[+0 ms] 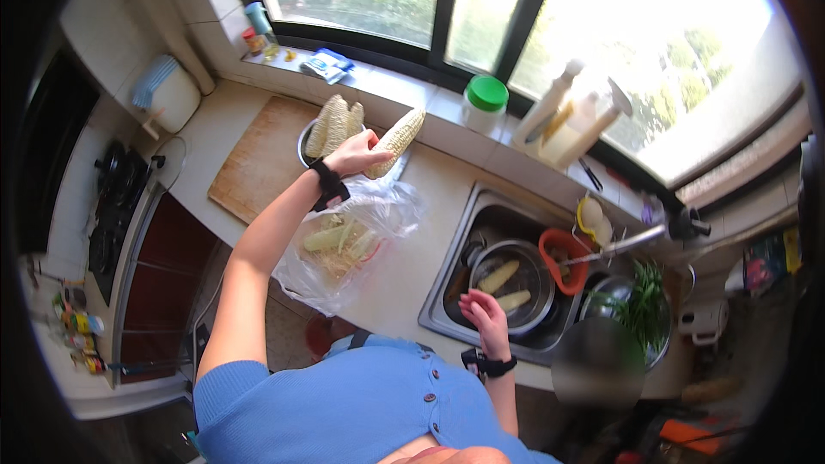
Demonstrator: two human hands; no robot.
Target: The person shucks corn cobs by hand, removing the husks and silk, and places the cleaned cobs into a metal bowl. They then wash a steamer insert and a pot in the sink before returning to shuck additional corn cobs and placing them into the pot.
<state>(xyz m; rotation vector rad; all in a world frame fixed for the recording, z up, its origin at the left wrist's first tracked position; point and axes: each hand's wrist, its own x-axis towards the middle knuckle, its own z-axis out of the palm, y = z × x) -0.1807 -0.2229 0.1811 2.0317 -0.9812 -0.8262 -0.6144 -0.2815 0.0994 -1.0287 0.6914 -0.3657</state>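
My left hand (359,153) is closed around the lower end of a pale ear of corn (399,136), whose tip points up and away from me. Just beside it, several husked ears of corn (336,124) stand in a metal bowl (304,142) partly hidden by that hand. Below the left forearm lies a clear plastic bag (309,287) holding corn husks and silk (335,241). My right hand (483,317) is empty, its fingers loosely bent, at the near edge of the sink (430,309). In the sink, two ears of corn (499,275) lie in a round metal basin (548,299).
A wooden cutting board (242,171) lies left of the bag. An orange-red strainer basket (567,270) sits in the sink under the faucet (635,241). Right of it, green leafy vegetables (648,312) fill a metal bowl. A green-lidded jar (486,95) stands on the windowsill.
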